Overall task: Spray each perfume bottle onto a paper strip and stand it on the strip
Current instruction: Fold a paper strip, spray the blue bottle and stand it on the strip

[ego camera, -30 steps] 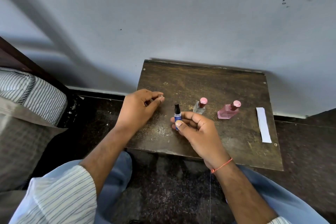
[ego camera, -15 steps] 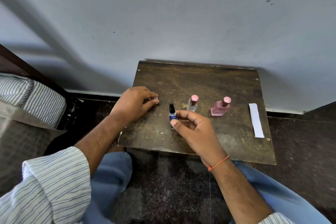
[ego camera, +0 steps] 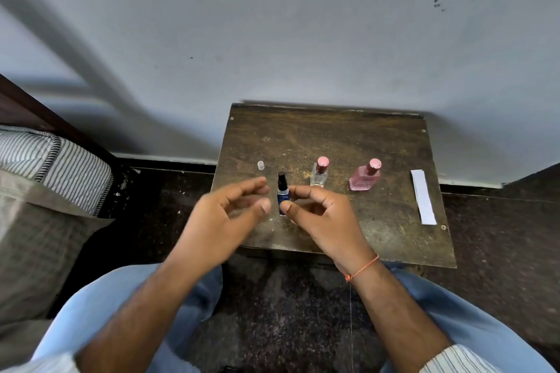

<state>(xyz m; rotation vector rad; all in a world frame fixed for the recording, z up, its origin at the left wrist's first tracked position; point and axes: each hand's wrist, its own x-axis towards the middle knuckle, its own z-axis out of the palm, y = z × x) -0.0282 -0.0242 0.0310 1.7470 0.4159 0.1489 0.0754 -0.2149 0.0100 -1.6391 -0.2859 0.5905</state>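
A small blue spray bottle (ego camera: 282, 191) with a black nozzle stands uncapped on the worn wooden table (ego camera: 333, 136). My right hand (ego camera: 321, 215) pinches its lower part between thumb and forefinger. My left hand (ego camera: 224, 218) hovers just left of the bottle, fingers spread and empty, blurred by motion. The bottle's clear cap (ego camera: 260, 165) stands on the table behind my left hand. A clear bottle with a pink cap (ego camera: 318, 174) and a pink bottle with a pink cap (ego camera: 365, 177) stand to the right. White paper strips (ego camera: 423, 197) lie near the table's right edge.
The table is small and pushed against a grey wall (ego camera: 303, 39). A striped mattress (ego camera: 45, 160) and dark bed frame are at the left. My knees in light blue trousers (ego camera: 115, 306) are below the table's front edge, over a dark floor.
My left hand set the clear cap down on the table and drew back toward me, opening. My right hand stayed on the blue bottle.
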